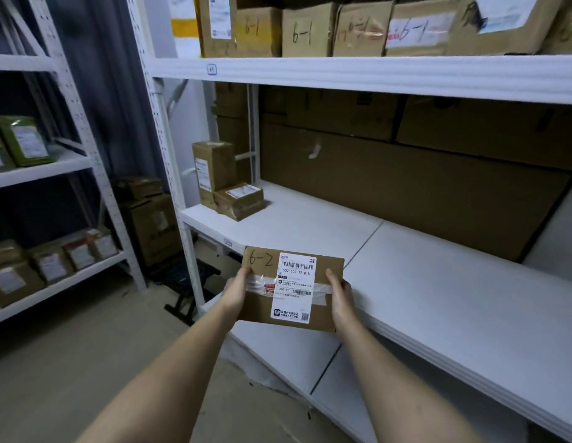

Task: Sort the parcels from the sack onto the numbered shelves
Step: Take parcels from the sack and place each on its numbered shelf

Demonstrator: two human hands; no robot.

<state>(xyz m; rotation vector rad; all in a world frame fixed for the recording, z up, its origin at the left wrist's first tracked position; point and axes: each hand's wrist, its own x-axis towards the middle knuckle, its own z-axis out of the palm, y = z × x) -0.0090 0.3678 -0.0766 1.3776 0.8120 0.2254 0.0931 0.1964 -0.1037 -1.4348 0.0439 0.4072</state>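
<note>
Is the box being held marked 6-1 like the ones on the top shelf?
No, the held box, gripped by the left hand and right hand, has 6-2 handwritten on it.

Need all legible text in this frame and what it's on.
"6-2": handwritten on the held parcel, top left.
"502-602-12-815": its shipping label, under the barcode; the small print is unreadable.
"6-1": handwritten on top-shelf boxes.
"H": tag on the upper shelf edge.
Other labels: too blurred.
</note>
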